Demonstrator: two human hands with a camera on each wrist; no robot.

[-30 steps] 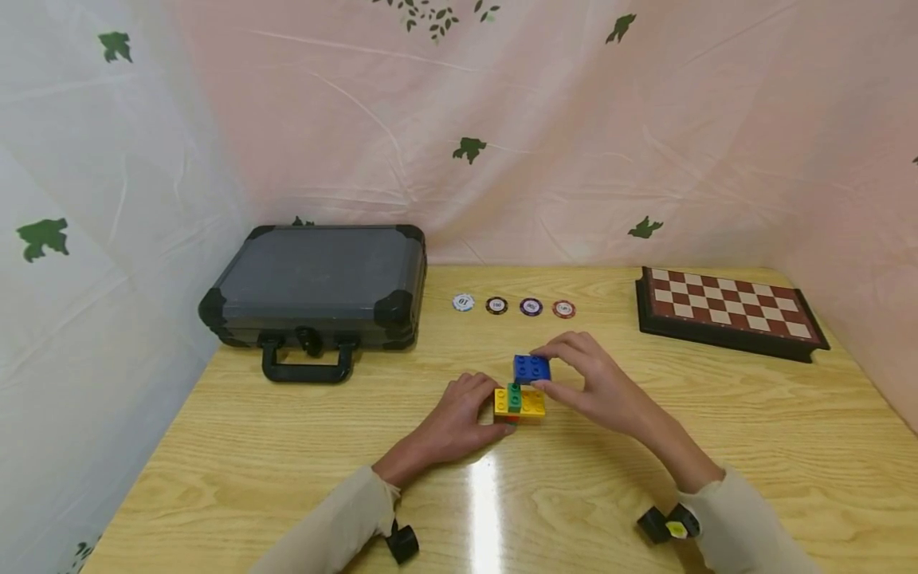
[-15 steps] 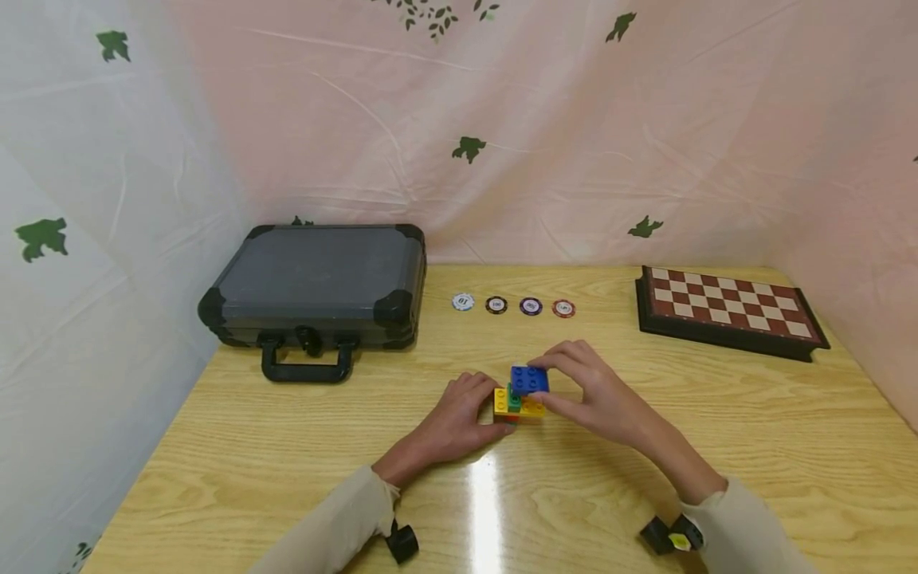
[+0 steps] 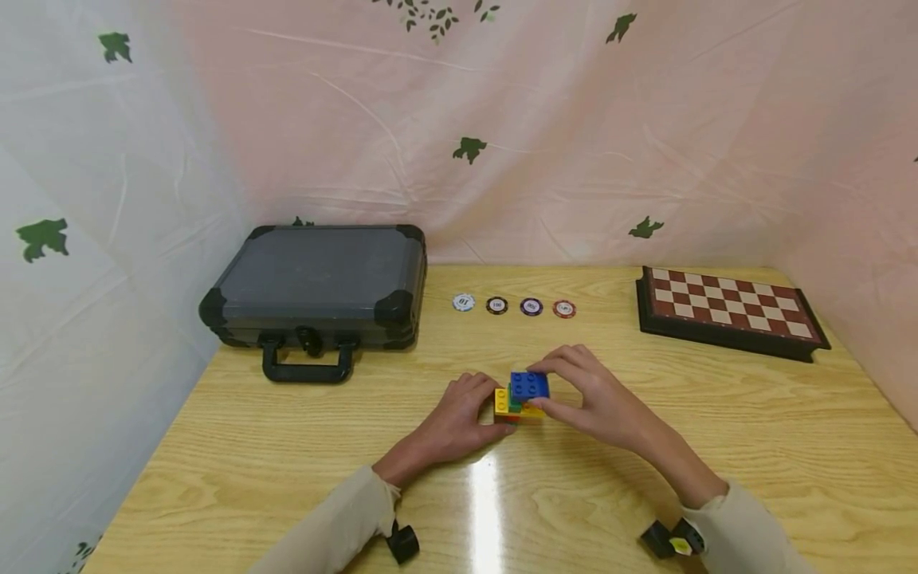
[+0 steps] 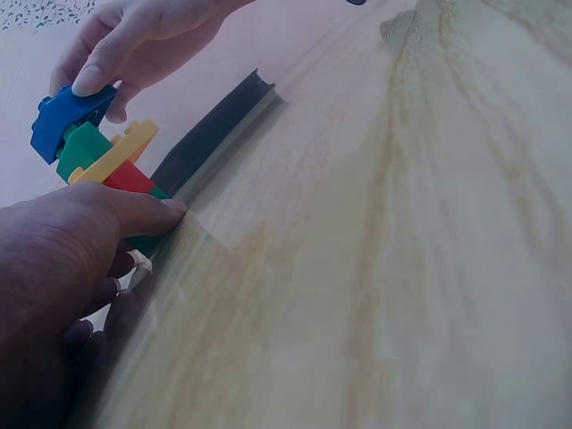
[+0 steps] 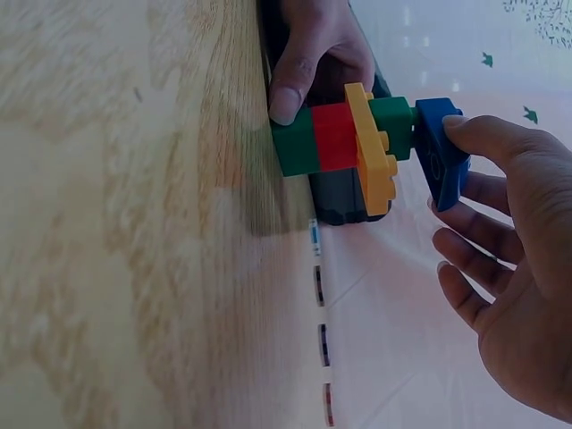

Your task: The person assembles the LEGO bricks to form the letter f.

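A small tower of toy building bricks stands on the wooden table. From the bottom it has a green brick (image 5: 297,150), a red brick (image 5: 334,137), a wide flat yellow brick (image 5: 372,161) and a smaller green brick (image 5: 391,125). My left hand (image 3: 462,422) holds the tower low down, its thumb against the bottom green brick. Between thumb and fingers, my right hand (image 3: 602,402) pinches a blue brick (image 3: 529,386) with slanted underside. In the right wrist view the blue brick sits slightly tilted right at the upper green brick's studs, partly overhanging the yellow one.
A grey case (image 3: 323,275) with black corners lies at the back left, handle toward me. Several poker chips (image 3: 496,305) form a row behind the tower. A checkered board box (image 3: 731,311) lies at the back right. A patterned cloth (image 3: 502,159) hangs behind the table.
My right hand has lowered the blue brick toward me, down onto the top of the upper green brick. The left hand has stayed in place around the tower's lower part.
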